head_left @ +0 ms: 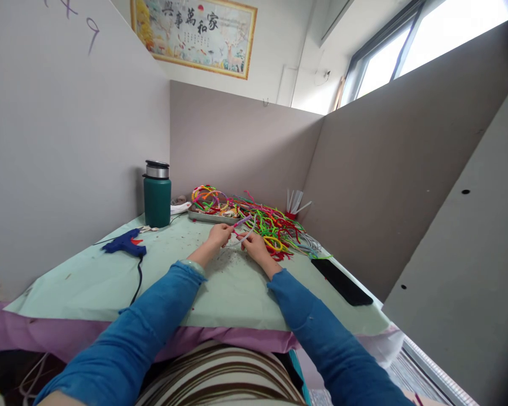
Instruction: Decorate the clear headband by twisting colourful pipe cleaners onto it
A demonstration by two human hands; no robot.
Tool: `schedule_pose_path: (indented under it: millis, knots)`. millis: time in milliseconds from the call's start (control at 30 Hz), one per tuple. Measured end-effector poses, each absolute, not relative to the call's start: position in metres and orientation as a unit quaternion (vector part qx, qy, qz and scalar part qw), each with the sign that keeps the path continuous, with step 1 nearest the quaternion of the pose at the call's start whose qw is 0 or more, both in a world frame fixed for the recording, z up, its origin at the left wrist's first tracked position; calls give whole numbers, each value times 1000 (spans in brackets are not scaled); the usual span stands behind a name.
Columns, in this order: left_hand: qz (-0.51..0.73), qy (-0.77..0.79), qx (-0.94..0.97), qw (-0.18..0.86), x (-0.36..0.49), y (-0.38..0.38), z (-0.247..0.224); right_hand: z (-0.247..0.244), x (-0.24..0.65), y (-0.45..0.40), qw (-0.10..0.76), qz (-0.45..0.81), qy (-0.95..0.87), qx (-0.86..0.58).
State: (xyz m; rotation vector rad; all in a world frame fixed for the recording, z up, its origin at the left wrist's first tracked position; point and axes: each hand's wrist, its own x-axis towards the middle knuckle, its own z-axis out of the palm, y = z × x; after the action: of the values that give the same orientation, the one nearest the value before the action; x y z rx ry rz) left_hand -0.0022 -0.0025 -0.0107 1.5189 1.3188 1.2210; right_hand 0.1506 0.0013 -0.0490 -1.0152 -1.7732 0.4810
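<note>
Above the middle of the table, my left hand (220,234) is closed, its fingertips pinching a thin pink and purple strip (242,221). Just to its right, my right hand (254,246) is closed too, fingers together on a thin pale grey strip (252,228) that curves up beside the pink and purple one. The two strips come close together between the hands; whether they are joined is too small to tell. Right behind my right hand lies a tangled heap of colourful fuzzy strips (275,224).
A metal tray (211,217) of colourful pieces stands at the back. On the left are a green bottle (157,200) and a blue glue gun (127,242) with its cord. A black flat object (342,282) lies at the right edge. Partition walls (245,141) surround the table.
</note>
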Motion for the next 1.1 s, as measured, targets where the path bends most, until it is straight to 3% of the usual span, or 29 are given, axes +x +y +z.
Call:
schedule_pose_path:
  millis: [233, 367, 633, 1100]
  knots:
    - [480, 497, 598, 406, -2, -2, -11, -42, 152, -1, 530, 119, -729, -417]
    - [466, 509, 602, 402, -3, 1, -13, -40, 150, -5, 518, 178, -733, -404]
    - [440, 536, 655, 301, -3, 2, -16, -34, 146, -16, 535, 289, -708, -359]
    - [385, 511, 758, 129, -3, 1, -17, -34, 147, -15, 567, 336, -670, -341]
